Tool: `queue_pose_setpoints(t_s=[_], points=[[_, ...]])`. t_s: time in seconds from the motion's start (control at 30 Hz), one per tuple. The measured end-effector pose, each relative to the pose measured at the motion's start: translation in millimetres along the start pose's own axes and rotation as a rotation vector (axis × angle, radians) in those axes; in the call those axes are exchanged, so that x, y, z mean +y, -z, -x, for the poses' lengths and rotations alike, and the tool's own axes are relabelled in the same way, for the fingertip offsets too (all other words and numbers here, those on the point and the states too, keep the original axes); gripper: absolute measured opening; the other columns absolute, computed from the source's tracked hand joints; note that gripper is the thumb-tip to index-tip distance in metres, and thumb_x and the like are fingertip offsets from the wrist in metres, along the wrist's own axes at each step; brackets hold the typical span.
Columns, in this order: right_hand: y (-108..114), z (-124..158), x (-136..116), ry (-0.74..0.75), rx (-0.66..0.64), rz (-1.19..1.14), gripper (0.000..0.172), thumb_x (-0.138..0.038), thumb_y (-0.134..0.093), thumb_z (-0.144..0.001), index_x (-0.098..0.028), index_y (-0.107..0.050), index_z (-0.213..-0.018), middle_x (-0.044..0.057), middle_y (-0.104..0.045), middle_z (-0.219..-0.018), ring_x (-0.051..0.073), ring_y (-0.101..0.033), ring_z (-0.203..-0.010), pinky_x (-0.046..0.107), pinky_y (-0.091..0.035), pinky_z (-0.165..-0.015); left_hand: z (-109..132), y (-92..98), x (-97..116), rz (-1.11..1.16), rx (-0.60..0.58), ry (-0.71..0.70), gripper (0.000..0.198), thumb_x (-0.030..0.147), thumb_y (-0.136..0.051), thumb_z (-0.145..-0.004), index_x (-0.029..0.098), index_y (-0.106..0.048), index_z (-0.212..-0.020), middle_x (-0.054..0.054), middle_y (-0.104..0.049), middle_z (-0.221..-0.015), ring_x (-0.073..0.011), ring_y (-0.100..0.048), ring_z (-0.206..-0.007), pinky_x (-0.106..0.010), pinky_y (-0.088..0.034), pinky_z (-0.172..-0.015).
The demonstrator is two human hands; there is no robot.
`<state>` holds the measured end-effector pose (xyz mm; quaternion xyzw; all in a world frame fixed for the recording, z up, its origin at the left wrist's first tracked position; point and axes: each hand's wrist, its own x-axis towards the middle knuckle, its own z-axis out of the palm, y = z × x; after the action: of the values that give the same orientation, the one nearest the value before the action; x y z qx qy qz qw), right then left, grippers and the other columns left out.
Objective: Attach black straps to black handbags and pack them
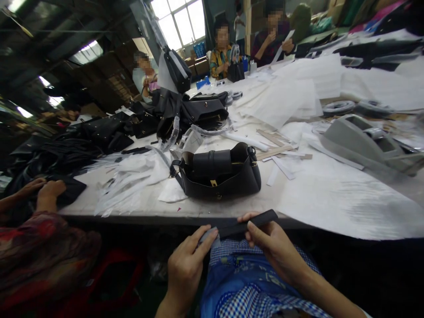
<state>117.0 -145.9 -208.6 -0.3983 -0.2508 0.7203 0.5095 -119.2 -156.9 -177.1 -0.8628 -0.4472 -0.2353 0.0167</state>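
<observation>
Above my lap, in front of the table edge, a black strap (pixel 232 229) stretches between my two hands. My left hand (pixel 188 260) pinches its left end, where a small pale grey piece (pixel 214 238) shows at the fingertips. Around the strap's right part, my right hand (pixel 271 243) is closed, thumb on top, and the dark end sticks out past the fingers. Beyond my hands, a black handbag (pixel 221 176) stands upright on the table (pixel 139 210), its top open and a gold clasp piece at its front.
More black bags (pixel 198 110) are piled behind the handbag. White sheets (pixel 347 194) and a grey tape dispenser (pixel 361 137) lie at the right, thin cardboard strips (pixel 278 150) nearer the middle. A co-worker's hands (pixel 49 190) hold black material at the left; other people sit across.
</observation>
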Motion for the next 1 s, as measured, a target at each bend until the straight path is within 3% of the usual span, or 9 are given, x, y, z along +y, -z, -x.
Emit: queue_pose_setpoints(t_s=[0.2,0.4,0.53,0.63,0.73,0.87,0.93,1.0], points=[[5.6,6.4,-1.6,-0.040,0.075,-0.099,0.028,-0.040,-0.070,-0.087,-0.018,-0.070,-0.103,0.005,-0.066,-0.099,0.012,-0.060,-0.078,0.023,-0.051,-0.074,4.5,0.6,-2.7,-0.051,0.099,-0.080,0.050,-0.004,-0.046,-0.091,0.022,-0.061,-0.131,-0.010,-0.067,-0.125,-0.0175,-0.067,-0.102,-0.028,-0.054,-0.085],[14.3,11.2,-4.7,0.029,0.099,-0.105,0.023,-0.033,-0.073,-0.085,-0.021,-0.071,-0.104,0.004,-0.066,-0.106,0.009,-0.060,-0.077,0.019,-0.051,-0.071,9.6,5.7,-12.6,-0.049,0.152,-0.110,0.051,-0.004,-0.052,-0.089,0.022,-0.061,-0.131,-0.012,-0.067,-0.126,-0.0196,-0.067,-0.104,-0.030,-0.055,-0.085],[16.2,8.7,-22.1,0.143,0.025,-0.005,0.026,-0.030,-0.075,-0.083,-0.025,-0.070,-0.108,0.004,-0.067,-0.114,0.008,-0.061,-0.071,0.019,-0.052,-0.066,-8.5,17.5,-22.3,0.078,0.105,-0.120,0.048,-0.003,-0.047,-0.090,0.020,-0.062,-0.129,-0.011,-0.069,-0.122,-0.0186,-0.068,-0.107,-0.029,-0.056,-0.088],[11.9,-0.6,-53.2,0.308,-0.023,0.175,0.014,-0.030,-0.076,-0.082,-0.023,-0.073,-0.093,0.003,-0.073,-0.096,0.010,-0.064,-0.064,0.022,-0.054,-0.063,-46.0,46.0,-32.4,0.233,-0.020,-0.133,0.032,0.008,-0.050,-0.094,0.017,-0.066,-0.120,-0.008,-0.075,-0.108,-0.0162,-0.071,-0.098,-0.024,-0.056,-0.086],[-1.3,-15.6,-99.8,0.471,0.023,0.388,0.011,-0.030,-0.076,-0.082,-0.020,-0.073,-0.086,0.002,-0.071,-0.066,0.014,-0.065,-0.058,0.026,-0.056,-0.062,-106.2,94.8,-43.4,0.273,-0.137,-0.085,0.018,0.023,-0.057,-0.094,0.017,-0.073,-0.101,-0.004,-0.077,-0.087,-0.0135,-0.072,-0.076,-0.019,-0.055,-0.072],[-19.4,-43.1,-163.5,0.650,0.100,0.378,0.016,-0.034,-0.078,-0.079,-0.019,-0.073,-0.083,0.003,-0.071,-0.064,0.013,-0.063,-0.052,0.025,-0.053,-0.053,-203.0,154.5,-62.5,0.159,-0.253,-0.039,0.040,0.046,-0.053,-0.092,0.014,-0.074,-0.080,0.002,-0.061,-0.056,-0.0086,-0.053,-0.050,-0.017,-0.041,-0.052],[-20.6,-58.8,-183.9,0.661,0.104,0.246,0.020,-0.037,-0.079,-0.077,-0.018,-0.072,-0.079,0.004,-0.072,-0.068,0.011,-0.062,-0.051,0.022,-0.052,-0.051,-244.2,161.5,-76.0,0.121,-0.269,0.009,0.049,0.053,-0.050,-0.091,0.011,-0.073,-0.077,0.003,-0.053,-0.054,-0.0076,-0.046,-0.051,-0.016,-0.033,-0.051],[-14.8,-73.2,-192.4,0.589,0.100,0.141,0.024,-0.039,-0.080,-0.075,-0.017,-0.072,-0.076,0.006,-0.074,-0.073,0.012,-0.064,-0.053,0.022,-0.052,-0.050,-273.0,147.2,-90.6,0.135,-0.299,0.018,0.050,0.054,-0.050,-0.090,0.010,-0.072,-0.079,0.003,-0.049,-0.054,-0.0070,-0.041,-0.052,-0.016,-0.029,-0.051]])
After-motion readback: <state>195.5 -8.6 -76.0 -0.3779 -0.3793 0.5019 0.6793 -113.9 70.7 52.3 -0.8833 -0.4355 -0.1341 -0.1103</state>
